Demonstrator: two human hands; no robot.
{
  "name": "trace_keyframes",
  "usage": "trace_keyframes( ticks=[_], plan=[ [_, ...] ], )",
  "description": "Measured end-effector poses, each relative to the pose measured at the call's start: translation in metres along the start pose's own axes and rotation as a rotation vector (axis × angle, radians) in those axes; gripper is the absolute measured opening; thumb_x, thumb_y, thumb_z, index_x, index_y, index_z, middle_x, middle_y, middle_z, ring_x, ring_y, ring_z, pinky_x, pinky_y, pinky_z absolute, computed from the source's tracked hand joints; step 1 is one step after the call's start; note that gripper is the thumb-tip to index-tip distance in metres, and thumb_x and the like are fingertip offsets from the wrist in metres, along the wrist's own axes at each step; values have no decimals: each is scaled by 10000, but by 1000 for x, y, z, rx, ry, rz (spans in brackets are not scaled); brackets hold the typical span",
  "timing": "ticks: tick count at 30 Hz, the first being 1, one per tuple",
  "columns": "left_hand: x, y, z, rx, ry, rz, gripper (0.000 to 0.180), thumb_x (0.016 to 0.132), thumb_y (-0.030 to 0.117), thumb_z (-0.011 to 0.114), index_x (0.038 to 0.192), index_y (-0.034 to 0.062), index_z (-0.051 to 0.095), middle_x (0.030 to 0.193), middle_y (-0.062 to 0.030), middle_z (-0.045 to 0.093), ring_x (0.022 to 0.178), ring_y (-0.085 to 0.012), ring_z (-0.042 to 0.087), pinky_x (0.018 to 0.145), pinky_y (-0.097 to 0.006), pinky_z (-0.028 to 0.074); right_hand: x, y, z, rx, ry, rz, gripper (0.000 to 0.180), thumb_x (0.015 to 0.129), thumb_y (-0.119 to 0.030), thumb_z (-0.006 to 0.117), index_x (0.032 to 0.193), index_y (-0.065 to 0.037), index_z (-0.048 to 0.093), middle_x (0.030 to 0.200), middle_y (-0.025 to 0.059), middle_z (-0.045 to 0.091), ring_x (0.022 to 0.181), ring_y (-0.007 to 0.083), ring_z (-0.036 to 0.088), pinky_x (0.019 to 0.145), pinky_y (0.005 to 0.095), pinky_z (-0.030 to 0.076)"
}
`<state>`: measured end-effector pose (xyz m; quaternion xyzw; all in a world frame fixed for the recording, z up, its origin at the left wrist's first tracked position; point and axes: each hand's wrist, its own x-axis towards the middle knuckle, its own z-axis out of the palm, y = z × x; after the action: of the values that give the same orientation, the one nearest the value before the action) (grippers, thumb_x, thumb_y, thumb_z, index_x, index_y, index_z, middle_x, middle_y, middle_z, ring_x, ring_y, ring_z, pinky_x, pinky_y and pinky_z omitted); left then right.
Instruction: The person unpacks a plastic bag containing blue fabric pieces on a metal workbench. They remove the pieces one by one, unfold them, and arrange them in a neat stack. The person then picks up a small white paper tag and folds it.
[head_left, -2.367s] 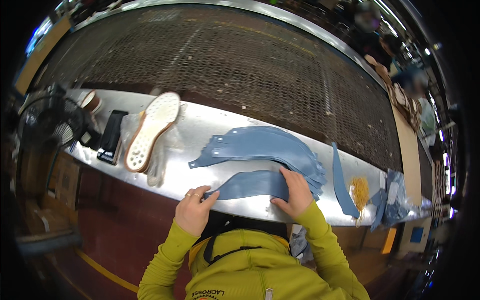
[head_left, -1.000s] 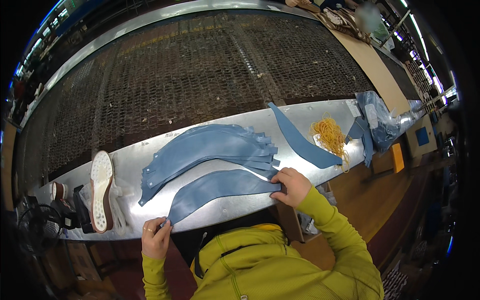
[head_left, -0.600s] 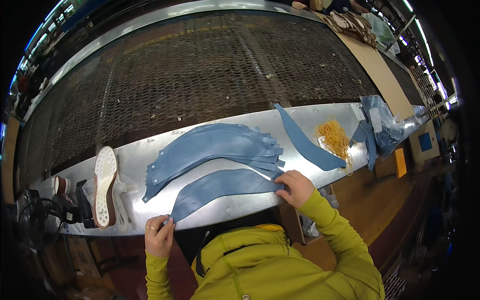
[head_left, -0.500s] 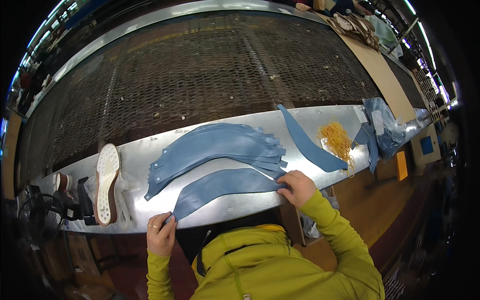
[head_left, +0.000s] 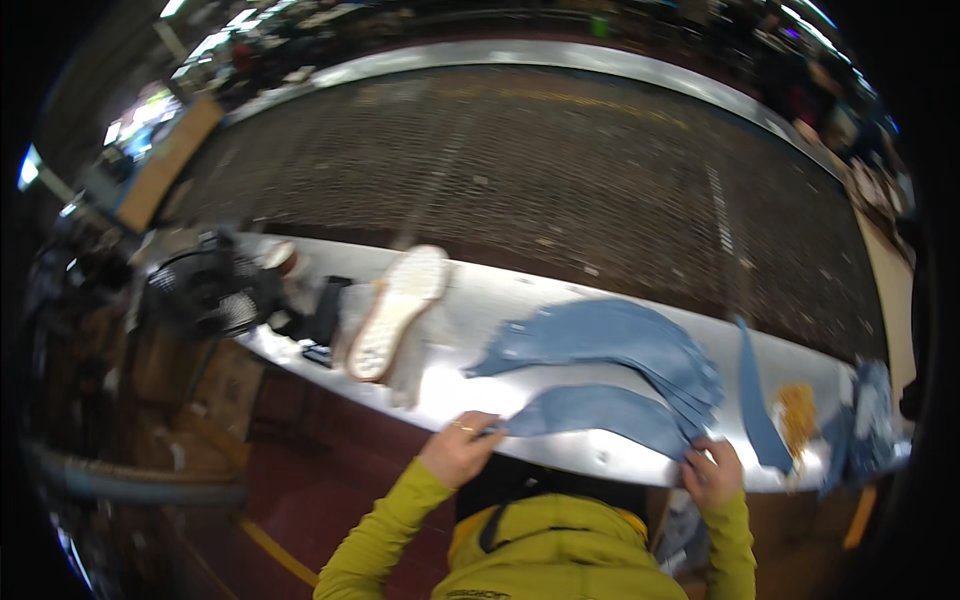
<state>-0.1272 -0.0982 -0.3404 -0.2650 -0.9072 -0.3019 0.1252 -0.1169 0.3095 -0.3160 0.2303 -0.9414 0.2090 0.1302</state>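
A curved blue leather-like piece (head_left: 595,408) lies along the near edge of the metal table (head_left: 450,395). My left hand (head_left: 461,449) pinches its left tip, and my right hand (head_left: 713,472) grips its right end, so both hands are closed on the same piece. Just beyond it rests a fanned stack of similar blue pieces (head_left: 600,332). A single blue strip (head_left: 758,410) lies to the right of the stack, beside a bundle of yellow strings (head_left: 797,418). The picture is blurred by motion.
Left of the stack stands a pale shoe sole (head_left: 402,312) on clear plastic, with a black box-like thing (head_left: 327,318) and a fan (head_left: 205,292) farther left. A wide mesh conveyor (head_left: 560,180) runs behind the table. Clear plastic bags (head_left: 875,410) sit at the far right.
The view has swung to the left, so the table's things appear farther right. Both hands still hold the ends of the same blue piece.
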Motion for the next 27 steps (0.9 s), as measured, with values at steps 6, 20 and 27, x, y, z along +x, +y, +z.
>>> trace_keyframes(
  ticks=[6,20,27],
  plan=[
    [-6,3,3,94,-78,-5,295,738,2,601,1029,17,646,1078,-128,597,964,-291,586,811,-358,512,-9,6,10,27,-41,43,169,621,-37,689,771,-29,611,852,136,590,780,336,555,660,434,449],
    [9,22,3,139,-197,-223,166,774,30,544,935,3,570,1044,-116,575,1007,-287,559,810,-337,517,-3,38,21,20,-233,162,112,574,-17,662,563,-26,551,696,132,564,714,333,572,636,433,447],
    [6,12,4,138,-206,-185,157,768,35,552,920,11,586,1030,-115,587,987,-284,572,800,-334,518,9,14,9,-38,-277,151,71,621,-28,645,673,-22,597,750,150,571,744,351,567,655,437,459]
  ],
)
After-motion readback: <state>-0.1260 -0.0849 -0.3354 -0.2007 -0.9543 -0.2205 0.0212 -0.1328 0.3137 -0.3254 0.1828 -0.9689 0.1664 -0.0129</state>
